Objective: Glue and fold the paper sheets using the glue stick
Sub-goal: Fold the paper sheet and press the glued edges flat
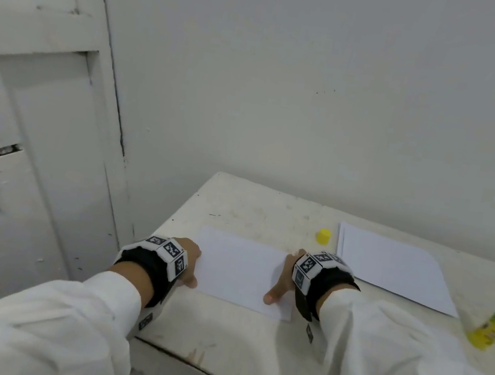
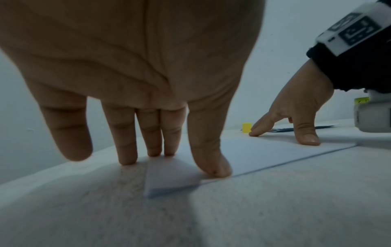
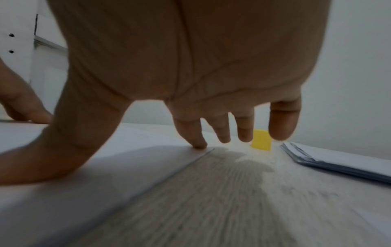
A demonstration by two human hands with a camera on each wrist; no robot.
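Folded sheet lay flat betw. both hands, long axis L-R. Left hand & right hand: fingers straight, spread, pressing its ends. Glue stick lay right of sheet, nearer right hand.

Folded white paper sheet flat on table, uncapped glue stick lying right (yellow cap apart)

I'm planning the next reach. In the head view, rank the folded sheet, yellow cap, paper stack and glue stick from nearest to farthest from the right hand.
1. Folded sheet, under the right hand.
2. Yellow cap, just beyond the fingers.
3. Paper stack, to the right.
4. Glue stick, far right edge.
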